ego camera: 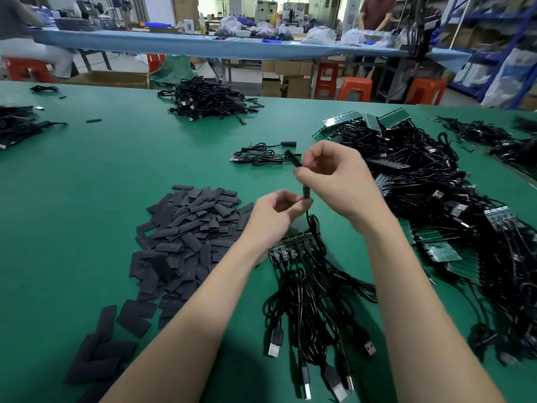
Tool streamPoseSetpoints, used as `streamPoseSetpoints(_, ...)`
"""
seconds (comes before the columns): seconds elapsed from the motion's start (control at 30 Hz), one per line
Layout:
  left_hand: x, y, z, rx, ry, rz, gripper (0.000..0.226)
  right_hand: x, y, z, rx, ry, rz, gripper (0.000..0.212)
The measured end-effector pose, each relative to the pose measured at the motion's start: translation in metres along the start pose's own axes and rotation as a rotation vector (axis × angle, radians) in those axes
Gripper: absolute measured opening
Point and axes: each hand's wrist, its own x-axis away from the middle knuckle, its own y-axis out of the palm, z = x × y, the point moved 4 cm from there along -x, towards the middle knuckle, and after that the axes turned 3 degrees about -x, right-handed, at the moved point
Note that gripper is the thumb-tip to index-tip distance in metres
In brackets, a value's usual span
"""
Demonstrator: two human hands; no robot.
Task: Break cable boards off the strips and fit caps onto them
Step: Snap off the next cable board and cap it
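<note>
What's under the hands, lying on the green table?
A strip of small boards with black cables trailing toward the viewer lies below both hands. The left hand covers the strip's left end.

Green-topped bench (116, 158) up front, long blue bench (180, 43) behind it. Orange stools (355, 89) and cardboard boxes (107, 79) on the floor between. Blue shelving (494, 50) at right.

Two hands were there, left hand (274, 212) and right hand (334, 178); four orange stools (355, 89) stood at the upper right; the caps (186, 237) were too many to count.
</note>
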Motion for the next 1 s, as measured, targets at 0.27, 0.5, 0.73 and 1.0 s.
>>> streamPoseSetpoints(0.27,-0.001,-0.005,0.01,0.149,0.052,-0.074,0.024,0.016,-0.033,0.051,-0.228,0.251,0.112,0.025)
streamPoseSetpoints(0.5,-0.004,-0.009,0.019,0.163,0.077,-0.053,0.028,0.018,-0.026,0.06,-0.242,0.234,0.096,0.02)
streamPoseSetpoints(0.73,-0.004,-0.01,0.021,0.017,0.08,-0.08,0.013,0.018,-0.022,0.059,-0.289,0.212,0.08,0.002)
streamPoseSetpoints(1.0,-0.001,-0.007,0.027,-0.157,0.146,-0.11,0.018,0.02,-0.022,0.056,-0.476,0.257,0.054,0.021)
